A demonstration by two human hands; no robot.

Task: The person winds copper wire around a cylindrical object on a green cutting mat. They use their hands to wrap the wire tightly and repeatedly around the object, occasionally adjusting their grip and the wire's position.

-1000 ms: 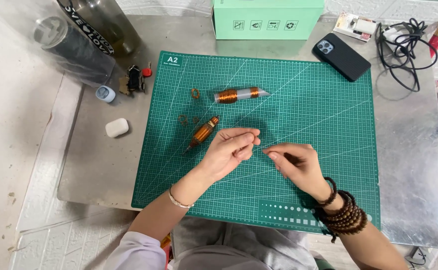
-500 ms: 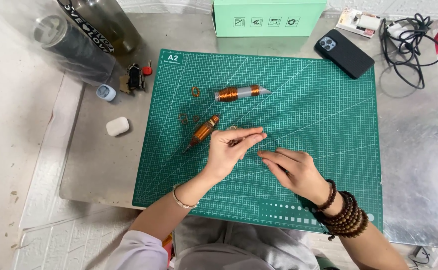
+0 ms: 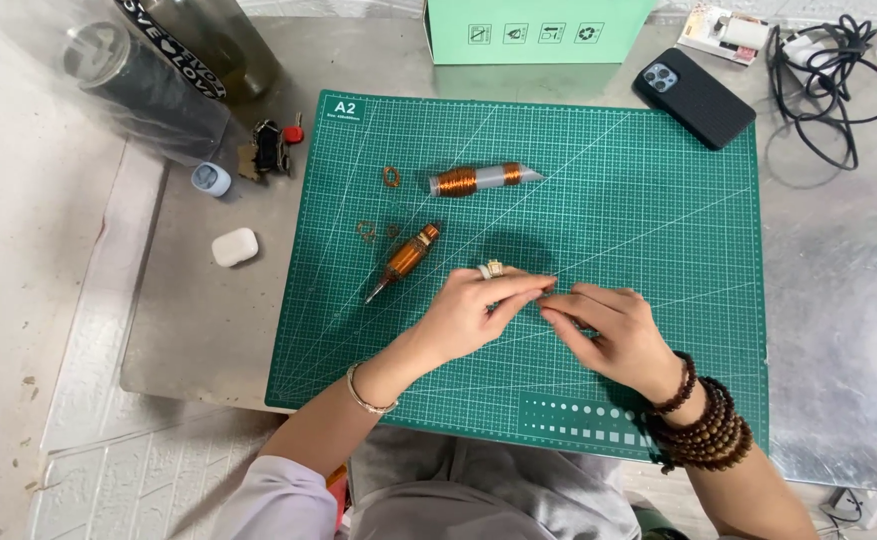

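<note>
Compared to half a second back, the right hand (image 3: 613, 335) has slid in toward the left hand (image 3: 478, 312), so now the fingertips are meeting near the middle of the green cutting mat (image 3: 658, 200). Both hands are pinching down on something really tiny right where they touch; it's too small to tell what it is, maybe fine wire. The left is wearing a ring (image 3: 491, 269) and a thin bangle (image 3: 363, 395), the right a stack of wooden bead bracelets (image 3: 703, 420). At about 10 o'clock from the hands a copper-wound tool (image 3: 403, 262) is lying tilted on the mat, and at 12 o'clock there's a copper wire spool (image 3: 473, 180). Little wire rings (image 3: 390, 177) are sitting beside it. A black phone (image 3: 693, 96) is lying at 1 o'clock.
</note>
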